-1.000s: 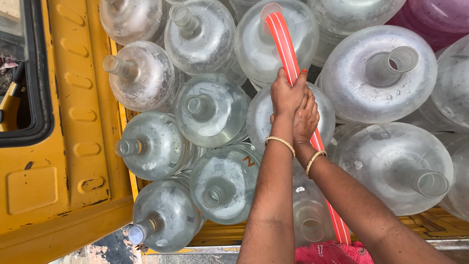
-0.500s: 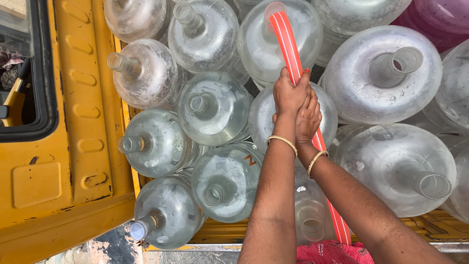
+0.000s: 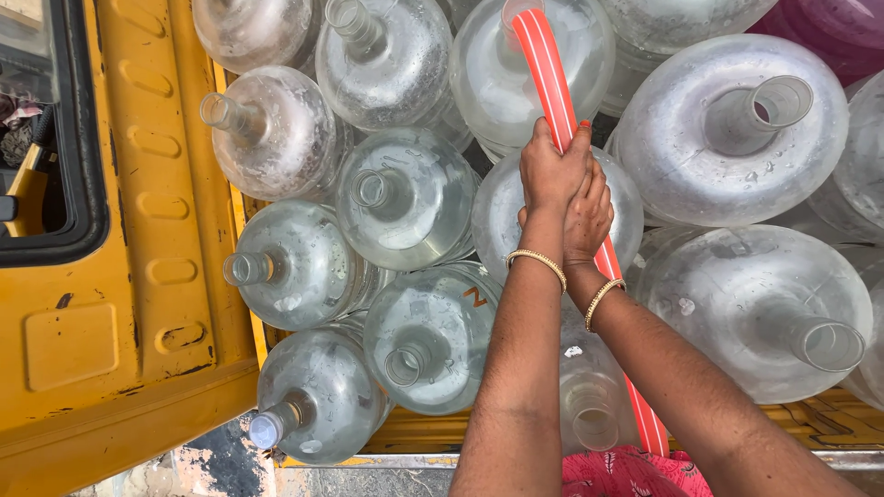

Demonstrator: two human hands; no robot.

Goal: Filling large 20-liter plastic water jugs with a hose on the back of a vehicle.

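Your left hand [image 3: 551, 170] and right hand [image 3: 586, 219] are both closed around the red-and-white striped flexible plastic hose [image 3: 545, 69], whose end sits in the clear round plastic water jar's [image 3: 488, 83] mouth; it likely bends and slips when wet, so grip near that mouth.

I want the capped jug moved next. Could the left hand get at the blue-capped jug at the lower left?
Probably yes: the blue-capped jug lies at the stack's open edge, but the left hand is gripping the red hose.
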